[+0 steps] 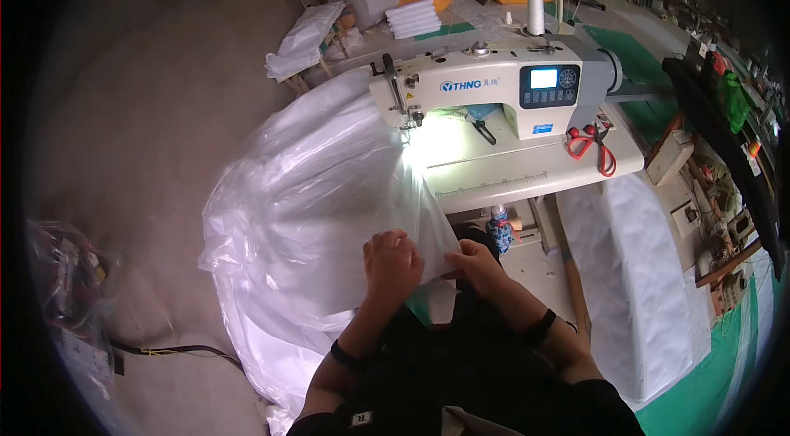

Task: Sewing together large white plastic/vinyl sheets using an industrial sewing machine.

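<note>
A large, thin, translucent white plastic sheet [304, 206] hangs in folds from the left end of a white sewing machine [461, 90], and part of it lies under the lit needle area. My left hand [393, 262] is curled closed on the sheet in front of my body. To its right, my right hand [477, 266] pinches the sheet's edge between thumb and fingers. Between the needle and my hands the sheet is drawn into a taut fold. Some of my left fingertips are hidden in the material.
Red-handled scissors [605, 158] lie on the right of the machine table [494, 187]. A white thread cone [536, 15] stands behind the machine. White padded material [629, 288] hangs at the right. Folded white stacks [414, 19] lie at the back. A black cable [181, 349] crosses the floor.
</note>
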The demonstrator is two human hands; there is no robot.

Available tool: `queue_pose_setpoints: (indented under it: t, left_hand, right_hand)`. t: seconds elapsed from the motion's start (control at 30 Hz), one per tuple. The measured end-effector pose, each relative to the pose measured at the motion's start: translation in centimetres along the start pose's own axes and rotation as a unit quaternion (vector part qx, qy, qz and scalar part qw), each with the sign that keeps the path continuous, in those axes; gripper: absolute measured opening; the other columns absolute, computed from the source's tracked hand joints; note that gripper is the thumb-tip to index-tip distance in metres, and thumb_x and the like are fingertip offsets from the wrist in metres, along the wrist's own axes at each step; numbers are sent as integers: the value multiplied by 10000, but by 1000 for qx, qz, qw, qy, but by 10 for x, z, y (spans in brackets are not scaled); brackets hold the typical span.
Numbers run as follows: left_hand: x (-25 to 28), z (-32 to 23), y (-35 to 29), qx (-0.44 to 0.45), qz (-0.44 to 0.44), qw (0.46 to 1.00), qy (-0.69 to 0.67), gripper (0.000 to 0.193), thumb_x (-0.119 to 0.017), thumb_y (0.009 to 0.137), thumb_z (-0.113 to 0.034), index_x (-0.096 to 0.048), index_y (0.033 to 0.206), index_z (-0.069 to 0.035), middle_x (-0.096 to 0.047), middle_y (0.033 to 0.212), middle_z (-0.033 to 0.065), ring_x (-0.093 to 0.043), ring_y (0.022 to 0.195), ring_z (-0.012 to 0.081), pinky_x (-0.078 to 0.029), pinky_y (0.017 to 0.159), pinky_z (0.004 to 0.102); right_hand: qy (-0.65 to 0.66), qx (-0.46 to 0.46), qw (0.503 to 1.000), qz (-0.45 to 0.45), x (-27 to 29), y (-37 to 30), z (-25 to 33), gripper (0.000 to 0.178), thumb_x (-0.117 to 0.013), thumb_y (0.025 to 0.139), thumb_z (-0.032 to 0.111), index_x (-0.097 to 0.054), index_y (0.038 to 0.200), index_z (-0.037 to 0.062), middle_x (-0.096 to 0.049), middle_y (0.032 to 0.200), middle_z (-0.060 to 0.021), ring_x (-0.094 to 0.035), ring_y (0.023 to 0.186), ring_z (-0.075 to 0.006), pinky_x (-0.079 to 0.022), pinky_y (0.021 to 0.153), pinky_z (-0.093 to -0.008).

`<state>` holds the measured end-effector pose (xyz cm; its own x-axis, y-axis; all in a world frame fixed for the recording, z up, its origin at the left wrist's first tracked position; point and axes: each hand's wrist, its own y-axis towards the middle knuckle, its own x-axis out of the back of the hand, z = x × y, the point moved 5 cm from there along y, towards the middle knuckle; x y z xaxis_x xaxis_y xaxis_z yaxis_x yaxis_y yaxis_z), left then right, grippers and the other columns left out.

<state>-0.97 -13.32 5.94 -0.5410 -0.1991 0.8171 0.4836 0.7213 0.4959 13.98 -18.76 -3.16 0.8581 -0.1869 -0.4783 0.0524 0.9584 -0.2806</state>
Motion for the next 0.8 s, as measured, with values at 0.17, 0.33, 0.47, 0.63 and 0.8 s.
queue_pose_setpoints:
  t: [0.17,0.33,0.47,0.63,0.8]
  left_hand:
    - [-2,-51,6,-176,29,984,-14,119,-605,710,-116,-589,803,-44,-585,992,92,-517,1012,284,-380,885,438]
    - [-21,-65,0,-206,43,977,-26,154,-604,715,-133,-582,820,-23,-584,1009,116,-511,1054,282,-352,935,459]
    - [-25,-75,-12,-288,97,952,16,202,-608,730,-155,-595,878,-18,-580,1052,136,-482,1132,279,-307,1006,476]
    - [-12,-44,-40,-252,62,964,-59,336,-593,791,-162,-545,1078,5,-547,1136,168,-483,1112,331,-320,999,504]
    - [-29,144,-76,196,133,971,20,314,-529,787,-115,-572,1084,-25,-607,997,128,-551,989,299,-411,855,446]
  right_hand:
    - [-72,32,997,1,8,11,13,280,-610,852,150,-541,1078,-1,-595,943,-65,-606,826,-161,-533,687,-310]
    - [87,-23,996,2,13,25,-11,270,-574,879,171,-553,1099,17,-606,919,-59,-597,793,-124,-494,656,-265]
    - [108,39,993,40,6,26,-8,259,-511,917,219,-550,1084,25,-597,913,-53,-584,796,-127,-485,659,-250]
    - [66,65,996,10,-6,3,17,273,-449,946,215,-528,1104,6,-587,911,-70,-589,853,-170,-497,679,-254]
    - [-88,102,990,-52,-14,-2,24,300,-402,952,164,-497,1181,-7,-585,1006,-129,-613,822,-203,-526,654,-312]
